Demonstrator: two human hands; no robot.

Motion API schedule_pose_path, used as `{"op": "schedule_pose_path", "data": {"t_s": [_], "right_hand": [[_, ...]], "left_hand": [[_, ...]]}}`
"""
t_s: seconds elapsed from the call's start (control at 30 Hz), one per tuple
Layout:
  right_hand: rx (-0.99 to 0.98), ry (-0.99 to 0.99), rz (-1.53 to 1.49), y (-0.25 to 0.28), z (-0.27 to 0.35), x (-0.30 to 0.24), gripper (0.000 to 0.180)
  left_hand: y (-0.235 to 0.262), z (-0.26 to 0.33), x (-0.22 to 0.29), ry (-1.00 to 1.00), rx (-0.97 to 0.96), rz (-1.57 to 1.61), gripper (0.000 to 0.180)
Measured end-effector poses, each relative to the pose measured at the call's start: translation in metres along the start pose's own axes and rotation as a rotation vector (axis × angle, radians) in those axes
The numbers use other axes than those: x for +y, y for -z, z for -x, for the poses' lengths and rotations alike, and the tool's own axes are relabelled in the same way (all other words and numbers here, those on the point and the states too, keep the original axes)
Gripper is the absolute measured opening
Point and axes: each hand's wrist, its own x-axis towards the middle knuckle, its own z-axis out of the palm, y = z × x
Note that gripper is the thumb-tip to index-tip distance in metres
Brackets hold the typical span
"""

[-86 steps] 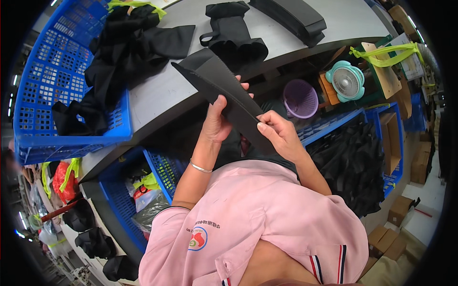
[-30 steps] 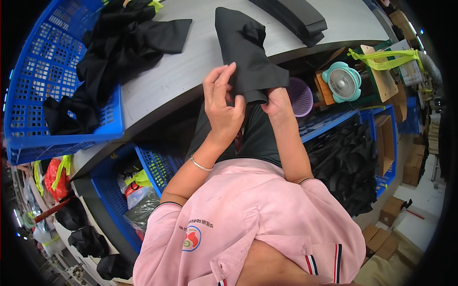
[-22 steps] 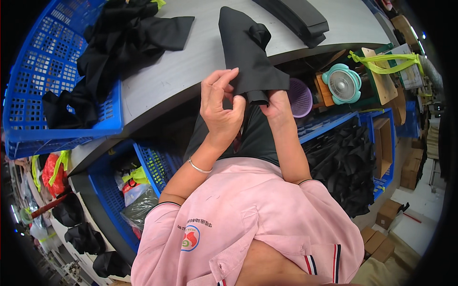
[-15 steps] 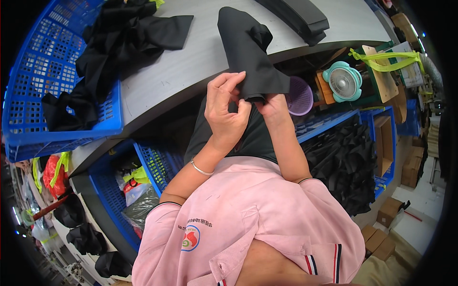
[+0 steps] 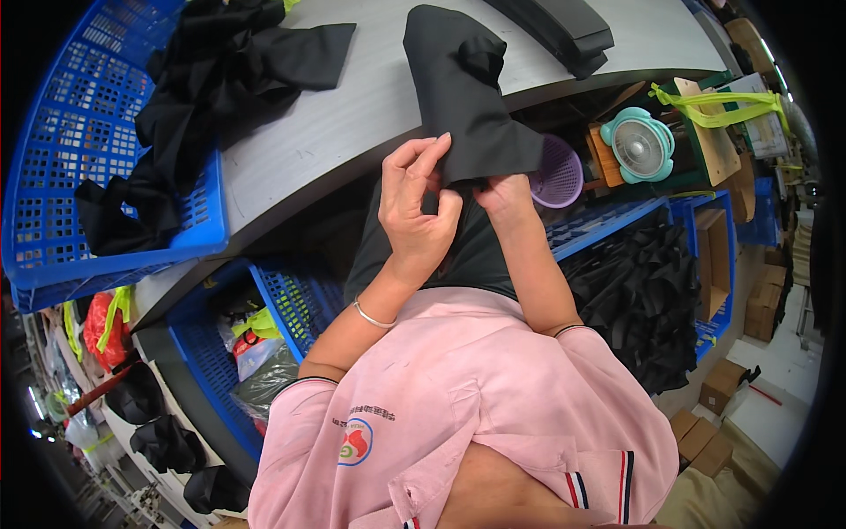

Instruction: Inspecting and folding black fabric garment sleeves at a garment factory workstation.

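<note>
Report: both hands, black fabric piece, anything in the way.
Left hand at left edge of black fabric piece; right hand at near end, partly hidden. Fabric reaching over gray table. Purple basket close by, seemingly not obstructing.

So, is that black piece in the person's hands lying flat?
Not flat: the black piece has a loop bulging on its right side. Whether its hidden underside is folded, I cannot tell.

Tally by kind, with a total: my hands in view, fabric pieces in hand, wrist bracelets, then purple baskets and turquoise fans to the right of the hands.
Left hand and right hand: 2
Black fabric piece: 1
Silver bracelet: 1
Purple basket: 1
Turquoise fan: 1
Total: 6
</note>
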Motion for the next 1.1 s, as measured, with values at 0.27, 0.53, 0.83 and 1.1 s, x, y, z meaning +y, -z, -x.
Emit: {"op": "schedule_pose_path", "data": {"t_s": [0.27, 0.53, 0.83, 1.1], "right_hand": [[0.030, 0.426, 0.771, 0.007, -0.015, 0.014, 0.035], [-0.468, 0.367, 1.718, -0.001, -0.044, 0.023, 0.035], [-0.212, 0.739, 2.080, -0.034, -0.026, 0.029, 0.033], [-0.275, 0.682, 2.027, -0.027, -0.020, 0.039, 0.023]], "left_hand": [[0.008, -0.005, -0.025, 0.042, 0.017, -0.054, 0.045], [0.011, 0.017, -0.107, 0.620, 0.093, 0.020, 0.036], [-0.021, 0.021, -0.103, 0.830, 0.047, 0.514, 0.021], [-0.029, 0.046, -0.102, 0.978, -0.058, 0.680, 0.021]]}}
